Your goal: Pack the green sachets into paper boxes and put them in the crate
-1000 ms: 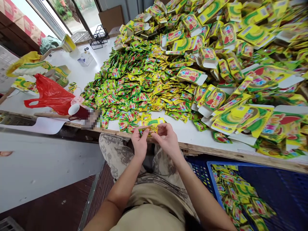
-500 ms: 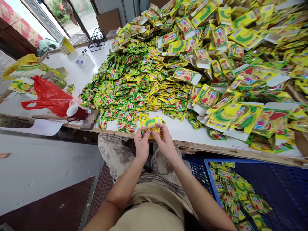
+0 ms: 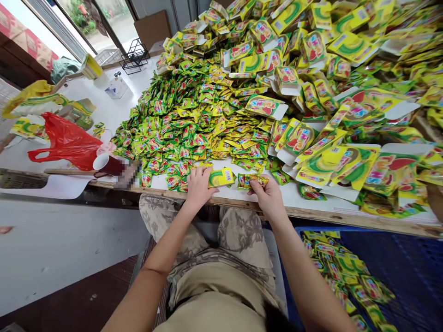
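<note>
At the near edge of the table (image 3: 242, 192), the left hand (image 3: 200, 186) lies palm down with fingers curled on the yellow box (image 3: 221, 177), and to its right the right hand (image 3: 266, 189) pinches the packets (image 3: 246, 180) between thumb and fingers.

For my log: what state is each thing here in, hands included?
Left hand, over the carton's left end
Right hand, closed on packets
Carton, lying down; whether filled, unclear
Packet heap, loose
Piled boxes, several flaps open
Red bag, crumpled
Mug, upright; contents unclear
Blue crate, partly filled
</note>
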`<state>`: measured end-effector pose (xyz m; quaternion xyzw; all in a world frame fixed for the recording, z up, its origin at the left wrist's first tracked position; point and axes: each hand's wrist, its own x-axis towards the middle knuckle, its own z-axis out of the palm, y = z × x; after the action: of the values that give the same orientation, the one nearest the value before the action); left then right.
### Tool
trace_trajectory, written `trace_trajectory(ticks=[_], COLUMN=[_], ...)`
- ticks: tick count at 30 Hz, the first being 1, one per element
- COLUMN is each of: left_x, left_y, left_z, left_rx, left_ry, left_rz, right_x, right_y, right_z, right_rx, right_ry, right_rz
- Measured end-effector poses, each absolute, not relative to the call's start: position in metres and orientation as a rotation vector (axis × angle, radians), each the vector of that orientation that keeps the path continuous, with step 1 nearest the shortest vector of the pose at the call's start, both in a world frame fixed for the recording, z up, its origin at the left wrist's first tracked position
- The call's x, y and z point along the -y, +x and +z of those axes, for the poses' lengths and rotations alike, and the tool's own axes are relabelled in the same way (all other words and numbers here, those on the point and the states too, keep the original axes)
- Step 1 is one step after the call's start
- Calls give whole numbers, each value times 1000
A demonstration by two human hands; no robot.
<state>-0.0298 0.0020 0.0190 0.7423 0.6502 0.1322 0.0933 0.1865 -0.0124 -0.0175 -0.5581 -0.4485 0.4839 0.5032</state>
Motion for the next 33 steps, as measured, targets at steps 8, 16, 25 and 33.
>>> trace_trajectory(ticks=[8,16,25,33], left_x=[-1,16,14,7], left_y=[-21,4,-33,-18], left_z=[32,16,27,22], left_rx=[-1488,-1053,-1423,-1586], left_ry=[1604,944,1863,2366], left_rz=[1119,1253,1198,572], right_x=[14,24,20,18], right_y=[184,163,180,188], right_z=[-13,18,7,18], right_rx=[603,655,963,1156], right_ry=[-1116,-954,-1167,-1228], right_rz=[1452,1735,1422,1243])
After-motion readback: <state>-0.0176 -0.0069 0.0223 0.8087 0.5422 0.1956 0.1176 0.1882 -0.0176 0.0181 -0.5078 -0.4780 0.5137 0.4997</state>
